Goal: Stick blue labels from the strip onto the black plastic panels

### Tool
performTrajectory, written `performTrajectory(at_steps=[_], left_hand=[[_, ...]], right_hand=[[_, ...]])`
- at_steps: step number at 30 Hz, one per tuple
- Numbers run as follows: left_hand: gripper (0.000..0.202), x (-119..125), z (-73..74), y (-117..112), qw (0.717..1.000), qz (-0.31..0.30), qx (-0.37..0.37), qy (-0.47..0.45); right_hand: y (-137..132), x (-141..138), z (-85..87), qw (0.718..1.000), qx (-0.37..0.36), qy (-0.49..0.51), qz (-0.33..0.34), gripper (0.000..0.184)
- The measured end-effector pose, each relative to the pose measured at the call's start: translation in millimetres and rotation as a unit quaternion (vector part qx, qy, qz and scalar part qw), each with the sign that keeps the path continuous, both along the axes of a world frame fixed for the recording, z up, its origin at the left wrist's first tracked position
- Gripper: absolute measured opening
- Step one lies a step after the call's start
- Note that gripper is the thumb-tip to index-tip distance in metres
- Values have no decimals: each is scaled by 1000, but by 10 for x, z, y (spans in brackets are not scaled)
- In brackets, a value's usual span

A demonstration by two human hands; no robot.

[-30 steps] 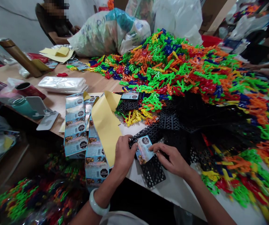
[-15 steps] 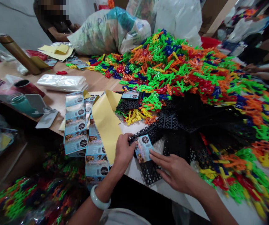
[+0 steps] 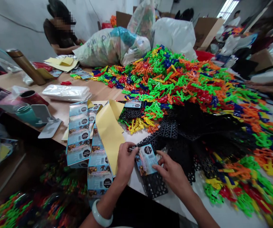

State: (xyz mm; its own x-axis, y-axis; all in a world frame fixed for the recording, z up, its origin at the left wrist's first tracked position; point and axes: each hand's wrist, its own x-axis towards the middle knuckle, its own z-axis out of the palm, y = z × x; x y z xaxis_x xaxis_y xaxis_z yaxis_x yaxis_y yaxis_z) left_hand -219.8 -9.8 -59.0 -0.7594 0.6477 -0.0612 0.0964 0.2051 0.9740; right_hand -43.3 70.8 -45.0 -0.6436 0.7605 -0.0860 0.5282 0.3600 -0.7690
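Note:
A blue printed sticker [image 3: 146, 159] lies on a black plastic grid piece [image 3: 154, 183] at the table's near edge. My left hand [image 3: 125, 163], with a pale bangle on the wrist, is closed on the grid's left edge beside the sticker. My right hand [image 3: 172, 172] presses its fingertips on the sticker's right side. Strips of the same blue stickers [image 3: 79, 134] on yellow backing paper [image 3: 109, 133] hang over the table edge just left of my hands. More black grid pieces [image 3: 193, 126] are heaped just beyond.
A big heap of coloured plastic pieces [image 3: 174, 76] fills the table's right half. Filled plastic sacks [image 3: 110, 46] stand at the back. A person [image 3: 60, 31] sits at the far left corner. A teal bottle [image 3: 27, 114], a brown tube [image 3: 25, 65] and clear bags [image 3: 66, 91] lie left.
My head has tipped up, showing more of the room. My right hand's fingers have moved over the sticker on the grid piece, which my left hand still holds in the same place.

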Motion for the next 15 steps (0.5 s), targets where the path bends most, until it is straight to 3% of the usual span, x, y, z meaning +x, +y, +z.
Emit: performTrajectory(at_steps=[3,6,10,12,15], left_hand=[[12,-37,71,-14,997,-23,48,-50],[17,-109,183,-4,992,-30,92,-83],[24,-370,305,-36,990,34,117,-69],[31,-566,318,-111,992,106,62,17],[46,-844,263,-274,974,194,-47,110]], right_hand=[[37,14,173,983,-175,55,-8,37],[100,-48,365,962,-265,67,22,39],[288,-403,540,965,-232,122,11,37],[437,-659,609,962,-201,183,-27,36],[648,-1003,671,933,-179,301,-88,41]])
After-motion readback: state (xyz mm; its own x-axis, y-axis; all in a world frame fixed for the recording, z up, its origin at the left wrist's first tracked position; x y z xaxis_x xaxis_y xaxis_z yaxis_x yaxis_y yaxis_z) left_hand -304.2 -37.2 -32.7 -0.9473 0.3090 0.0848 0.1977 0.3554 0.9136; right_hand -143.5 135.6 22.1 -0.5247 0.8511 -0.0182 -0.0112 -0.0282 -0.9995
